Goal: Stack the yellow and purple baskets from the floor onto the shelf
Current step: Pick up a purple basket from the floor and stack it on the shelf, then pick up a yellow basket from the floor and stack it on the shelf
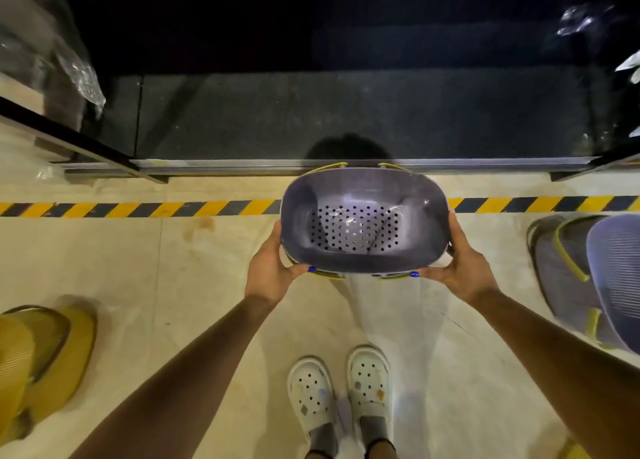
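hands (363, 271) grip purple basket (363, 185) sides

The oval purple plastic basket (363, 223) looks smooth, faintly glossy, its base perforated. Far off, the dark shelf board (346, 119) is matt, edged with shiny metal. The near white clogs (339, 396) look rubbery.

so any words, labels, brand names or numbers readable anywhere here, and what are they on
None can be read.
Purple basket, held in the left hand and right hand: no visible label.
Hazard tape on the floor: yellow and black stripes only, no words.
White clogs: small charms, too blurred to read.
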Available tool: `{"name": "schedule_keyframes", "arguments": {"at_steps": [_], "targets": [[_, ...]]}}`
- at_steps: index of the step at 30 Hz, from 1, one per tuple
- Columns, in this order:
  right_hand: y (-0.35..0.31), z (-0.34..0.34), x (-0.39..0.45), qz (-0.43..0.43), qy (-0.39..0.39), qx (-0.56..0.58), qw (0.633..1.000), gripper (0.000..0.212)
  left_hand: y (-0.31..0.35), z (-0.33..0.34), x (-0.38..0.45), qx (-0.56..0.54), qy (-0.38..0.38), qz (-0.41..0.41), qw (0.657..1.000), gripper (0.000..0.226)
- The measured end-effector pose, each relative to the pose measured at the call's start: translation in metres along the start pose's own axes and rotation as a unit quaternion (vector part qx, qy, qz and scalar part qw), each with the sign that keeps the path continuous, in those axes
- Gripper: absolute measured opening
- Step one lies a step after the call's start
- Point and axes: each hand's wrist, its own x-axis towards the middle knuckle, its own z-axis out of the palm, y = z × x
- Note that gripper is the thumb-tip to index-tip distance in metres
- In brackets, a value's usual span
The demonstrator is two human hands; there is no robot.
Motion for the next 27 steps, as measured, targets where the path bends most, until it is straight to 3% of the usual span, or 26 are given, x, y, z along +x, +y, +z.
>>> {"name": "schedule_keyframes", "arguments": {"at_steps": [5,7,11,15,21,27], "targets": [[-0.025,-0.005,-0.004,-0.007,0.001,0.003,1.000,0.116,0.016,-0.009,-0.003,0.030,-0.025,0.002,0.999,0.088],[-0.053,-0.015,0.004,-0.017,0.027,-0.062,0.998,0.117,0.036,-0.021,0.003,0.070,-0.007,0.025,0.997,0.098],[-0.131,-0.042,0.016,-0.139,0.040,-0.266,0.953,0.113,0.088,-0.077,0.012,0.293,0.059,0.049,0.953,0.110],[-0.240,-0.062,0.009,-0.262,0.015,-0.304,0.916,0.096,0.120,-0.163,-0.007,0.335,0.138,0.060,0.930,0.109],[-0.399,-0.039,-0.027,-0.403,0.001,-0.324,0.856,0.098,0.107,-0.309,-0.071,0.313,0.202,-0.017,0.928,0.112],[-0.523,0.071,-0.089,-0.505,-0.058,-0.372,0.777,0.099,0.007,-0.443,-0.186,0.351,0.266,-0.170,0.882,0.117]]}}
